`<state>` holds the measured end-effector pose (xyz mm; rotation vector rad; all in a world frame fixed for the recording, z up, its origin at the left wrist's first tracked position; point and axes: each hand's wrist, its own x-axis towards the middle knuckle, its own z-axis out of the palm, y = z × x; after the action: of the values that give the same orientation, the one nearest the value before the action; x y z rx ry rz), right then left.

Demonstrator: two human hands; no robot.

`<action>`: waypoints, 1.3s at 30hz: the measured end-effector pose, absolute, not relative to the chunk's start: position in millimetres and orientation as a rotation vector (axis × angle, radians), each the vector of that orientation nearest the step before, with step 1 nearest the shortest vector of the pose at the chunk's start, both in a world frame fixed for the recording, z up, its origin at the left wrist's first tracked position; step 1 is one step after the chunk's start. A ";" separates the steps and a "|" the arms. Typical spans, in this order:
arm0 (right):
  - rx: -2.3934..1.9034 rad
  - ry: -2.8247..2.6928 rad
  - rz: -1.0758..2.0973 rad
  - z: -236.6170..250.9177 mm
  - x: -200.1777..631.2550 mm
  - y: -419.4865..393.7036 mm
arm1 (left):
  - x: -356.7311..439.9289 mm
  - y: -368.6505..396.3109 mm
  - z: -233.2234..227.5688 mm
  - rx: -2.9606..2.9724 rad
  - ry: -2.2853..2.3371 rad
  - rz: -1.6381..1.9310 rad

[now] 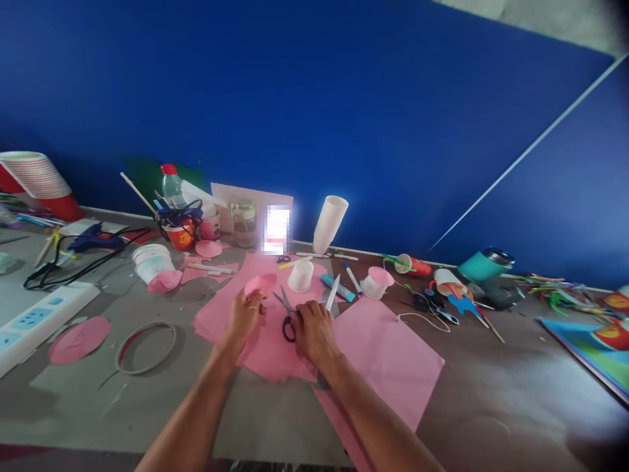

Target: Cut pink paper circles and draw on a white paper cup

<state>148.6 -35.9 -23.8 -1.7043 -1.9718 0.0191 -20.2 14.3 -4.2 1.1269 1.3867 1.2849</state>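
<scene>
1. Left hand (248, 318): grip pinching a pink paper piece (260, 284), over the pink paper sheets (275, 360) on the counter (265, 426)
2. Right hand (317, 328): fingers at the handle of the scissors (288, 307), blades parted; can't tell if grip is closed on it
3. White paper cup (301, 276) just beyond both hands
4. Handling: left fingertips best clear of blades, light pinch to avoid creasing

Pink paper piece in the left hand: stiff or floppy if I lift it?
The pink paper piece will probably be floppy, as it looks thin and its surface curves above the left hand. It should feel light, being apparently just paper. A tight grip could crease it, since it looks unbacked.
</scene>
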 end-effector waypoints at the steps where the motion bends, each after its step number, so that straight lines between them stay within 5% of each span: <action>1: -1.723 -2.001 0.007 -22.8 147.4 -36.9 | -21.0 15.6 -5.9 1.117 1.373 1.309; 10: -1.761 -1.986 0.050 -20.1 142.1 -39.9 | -27.1 26.5 -22.9 1.024 1.306 1.392; 17: -1.213 -2.017 0.438 -25.2 135.4 -44.4 | -24.4 23.7 -19.6 1.051 1.240 1.366; 28: -1.036 -1.924 0.737 -12.8 138.3 -48.1 | -19.0 20.0 -20.1 1.209 1.203 1.210; 39: -1.328 -1.654 0.258 -28.0 155.1 -29.9 | -12.9 21.6 -31.8 1.168 1.137 1.144</action>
<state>155.1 -29.9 -28.0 -1.3275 -1.6535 0.2579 -12.9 21.6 -31.8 1.1683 1.1366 1.1444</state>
